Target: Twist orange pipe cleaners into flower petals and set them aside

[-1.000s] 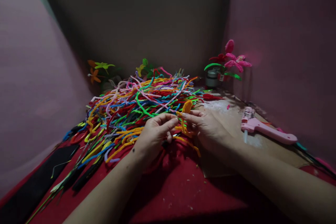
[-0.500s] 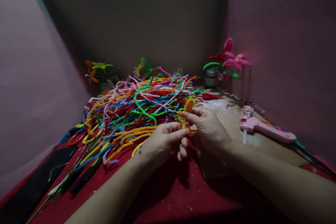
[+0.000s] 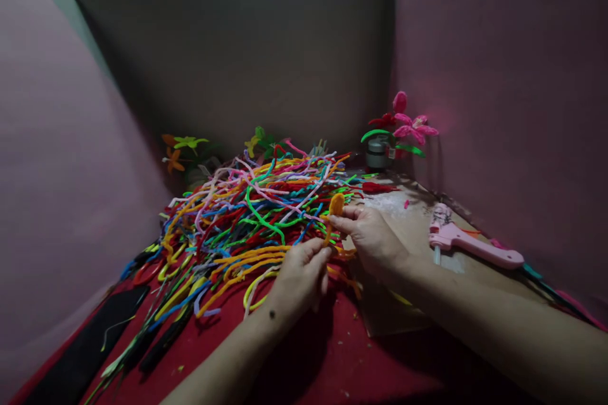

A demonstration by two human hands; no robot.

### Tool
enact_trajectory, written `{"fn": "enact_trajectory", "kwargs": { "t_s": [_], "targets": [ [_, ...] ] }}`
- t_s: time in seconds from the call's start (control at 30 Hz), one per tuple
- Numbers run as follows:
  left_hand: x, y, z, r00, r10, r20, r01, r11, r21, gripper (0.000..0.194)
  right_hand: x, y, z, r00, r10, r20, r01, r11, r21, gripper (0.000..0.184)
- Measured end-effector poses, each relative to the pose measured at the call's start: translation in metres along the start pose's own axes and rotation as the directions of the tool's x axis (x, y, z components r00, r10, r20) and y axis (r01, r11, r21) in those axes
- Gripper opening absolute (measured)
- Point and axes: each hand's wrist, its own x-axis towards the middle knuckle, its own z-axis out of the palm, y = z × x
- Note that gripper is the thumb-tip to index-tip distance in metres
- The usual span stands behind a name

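Observation:
Between my two hands is an orange pipe cleaner [image 3: 337, 204], its upper part formed into a rounded petal shape with a stem below. My right hand [image 3: 373, 235] pinches it just under the rounded part with thumb and forefinger. Lower down, my left hand [image 3: 304, 272] pinches the stem end, its other fingers curled under. Several loose orange pipe cleaners [image 3: 251, 255] lie just left of my left hand, at the front of a large heap of many-coloured pipe cleaners [image 3: 266, 196].
On the right a pink glue gun [image 3: 475, 247] lies on a cardboard sheet [image 3: 403, 316]. Pipe-cleaner flowers [image 3: 415, 126] stand by a small grey container [image 3: 378, 153]. A black flat object [image 3: 102, 335] and thin stems [image 3: 123, 348] lie left on the red cloth [image 3: 342, 373].
The view has tilted up slightly, so the table sits lower. My left hand's fingers have curled in around the stem end; my right hand keeps its pinch.

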Motion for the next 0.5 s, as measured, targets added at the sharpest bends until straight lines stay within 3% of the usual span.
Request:
{"fn": "enact_trajectory", "kwargs": {
  "t_s": [0.1,0.17,0.27,0.33,0.4,0.47,0.5],
  "targets": [
    [0.004,-0.005,0.005,0.984,0.163,-0.07,-0.147,0.97,0.193,0.026,0.004,-0.006,-0.001,1.0,0.021,0.005,-0.021,1.0,0.002,0.02],
    [0.007,-0.007,0.008,0.959,0.268,-0.089,-0.218,0.903,0.369,0.026,0.005,-0.007,-0.002,1.0,0.01,-0.011,-0.01,1.0,-0.004,0.02],
    [0.008,-0.003,0.014,0.941,0.324,-0.098,-0.216,0.798,0.562,0.022,0.007,-0.006,-0.004,0.998,0.043,-0.044,-0.044,0.999,-0.006,0.021],
    [0.005,0.004,0.016,0.968,0.245,-0.047,-0.18,0.815,0.551,0.022,0.01,-0.004,-0.007,0.995,0.068,-0.075,-0.069,0.998,-0.011,0.022],
    [0.002,0.013,0.014,0.992,0.015,0.125,-0.071,0.887,0.456,0.024,0.013,-0.003,-0.011,0.994,0.03,-0.11,-0.032,0.999,-0.023,0.023],
    [0.0,0.019,0.007,0.935,-0.211,0.285,0.09,0.919,0.384,0.022,0.017,-0.002,-0.017,0.99,-0.033,-0.135,0.026,0.998,-0.054,0.023],
    [0.002,0.022,0.003,0.924,-0.246,0.293,0.131,0.923,0.363,0.021,0.019,-0.002,-0.02,0.989,-0.054,-0.139,0.044,0.996,-0.071,0.024]
  ]
}}
